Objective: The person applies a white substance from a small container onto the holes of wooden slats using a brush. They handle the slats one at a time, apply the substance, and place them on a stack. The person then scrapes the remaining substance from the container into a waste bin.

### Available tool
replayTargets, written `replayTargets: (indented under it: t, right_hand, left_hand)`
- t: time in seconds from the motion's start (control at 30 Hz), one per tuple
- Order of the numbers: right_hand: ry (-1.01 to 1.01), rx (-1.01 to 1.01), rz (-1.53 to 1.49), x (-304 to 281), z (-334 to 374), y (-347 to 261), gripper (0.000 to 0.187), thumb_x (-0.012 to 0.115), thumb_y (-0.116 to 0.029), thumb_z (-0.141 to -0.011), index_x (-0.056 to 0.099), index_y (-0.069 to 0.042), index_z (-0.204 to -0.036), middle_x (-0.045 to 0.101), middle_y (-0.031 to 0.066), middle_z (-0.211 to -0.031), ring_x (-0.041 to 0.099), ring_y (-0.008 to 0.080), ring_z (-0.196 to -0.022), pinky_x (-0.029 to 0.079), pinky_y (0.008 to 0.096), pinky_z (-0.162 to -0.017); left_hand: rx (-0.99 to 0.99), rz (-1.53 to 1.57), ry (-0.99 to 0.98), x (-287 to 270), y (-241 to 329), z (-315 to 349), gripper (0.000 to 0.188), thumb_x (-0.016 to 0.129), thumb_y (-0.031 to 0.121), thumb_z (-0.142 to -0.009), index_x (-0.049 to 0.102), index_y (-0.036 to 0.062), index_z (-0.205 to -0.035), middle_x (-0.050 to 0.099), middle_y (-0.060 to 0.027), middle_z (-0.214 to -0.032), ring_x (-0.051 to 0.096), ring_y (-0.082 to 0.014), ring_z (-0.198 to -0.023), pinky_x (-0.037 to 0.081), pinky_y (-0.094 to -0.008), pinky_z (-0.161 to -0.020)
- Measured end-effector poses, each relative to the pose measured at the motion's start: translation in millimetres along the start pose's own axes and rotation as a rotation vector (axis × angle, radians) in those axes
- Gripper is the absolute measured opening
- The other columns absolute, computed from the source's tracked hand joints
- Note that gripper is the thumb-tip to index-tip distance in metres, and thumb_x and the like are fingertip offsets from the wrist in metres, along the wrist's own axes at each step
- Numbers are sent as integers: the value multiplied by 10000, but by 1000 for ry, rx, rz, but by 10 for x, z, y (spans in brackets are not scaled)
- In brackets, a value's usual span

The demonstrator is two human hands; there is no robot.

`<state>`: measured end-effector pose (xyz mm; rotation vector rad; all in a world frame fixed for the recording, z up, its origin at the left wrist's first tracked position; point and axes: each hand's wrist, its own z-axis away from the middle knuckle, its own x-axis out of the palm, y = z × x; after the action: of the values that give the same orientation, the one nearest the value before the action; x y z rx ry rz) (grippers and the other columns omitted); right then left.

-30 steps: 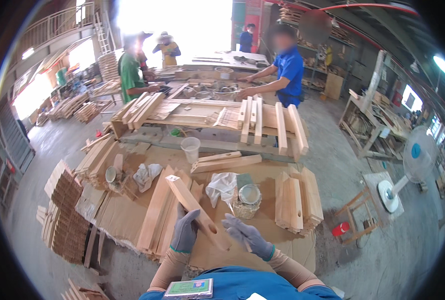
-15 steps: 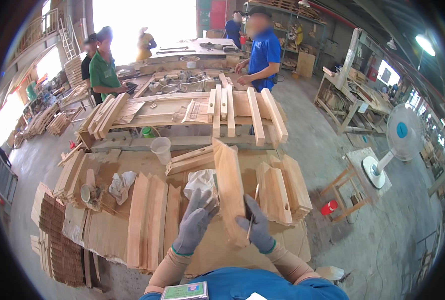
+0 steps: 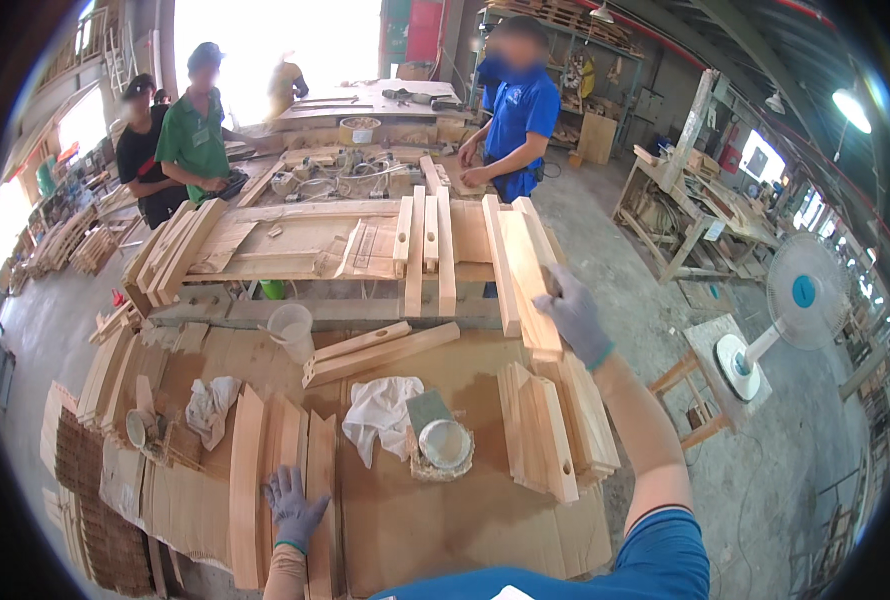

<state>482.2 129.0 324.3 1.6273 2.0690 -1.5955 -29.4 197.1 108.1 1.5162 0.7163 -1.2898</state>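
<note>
right hand (image 3: 573, 318) gloved, fingers wrapped on slat (image 3: 528, 280) at its near end, slat laid over stack on far counter (image 3: 295, 240) | left hand (image 3: 293, 508) flat, fingers spread on boards (image 3: 265, 470) | slat likely stiff, light, rough; grip mid-length for balance
</note>
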Motion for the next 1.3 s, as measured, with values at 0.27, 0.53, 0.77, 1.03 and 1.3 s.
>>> replayTargets:
  t: [0.27,0.53,0.77,1.03,1.3]
  right_hand:
    - [-25,9,294,984,-1474,512,495,646,-220,-723,573,-7,-1164,645,230,-1046,616,371,-996,485,429,-864]
    - [-87,369,668,1549,-1803,789,552,607,-188,-765,459,60,-1235,626,268,-1086,621,346,-1040,499,435,-883]
    - [-339,426,592,1416,-1876,719,520,623,-243,-758,556,29,-1195,597,265,-1148,604,356,-1080,505,430,-891]
    - [-208,410,610,1851,-2157,904,432,626,-291,-753,650,-45,-1107,630,213,-1145,624,327,-1062,511,443,-878]
    - [-12,112,585,1349,-1562,618,503,685,-366,-783,526,-8,-1098,539,249,-1221,523,382,-1149,447,438,-934]
  left_hand:
    - [13,-126,-8,307,-144,-74,818,685,498,-682,445,58,-1329,190,-233,-1512,82,-445,-1411,59,-565,-1140]
    - [83,-208,50,332,-137,-91,811,630,550,-727,406,95,-1360,260,-234,-1481,154,-455,-1386,96,-578,-1126]
    - [7,-232,-113,-2,157,-91,832,524,632,-815,320,132,-1447,262,-236,-1489,174,-467,-1380,133,-579,-1117]
    - [85,-302,26,-150,164,11,747,614,506,-815,400,87,-1395,379,-239,-1419,356,-435,-1302,304,-537,-1057]
    - [76,-165,122,312,-189,-38,780,663,577,-653,523,108,-1259,269,-226,-1458,176,-465,-1375,94,-599,-1118]
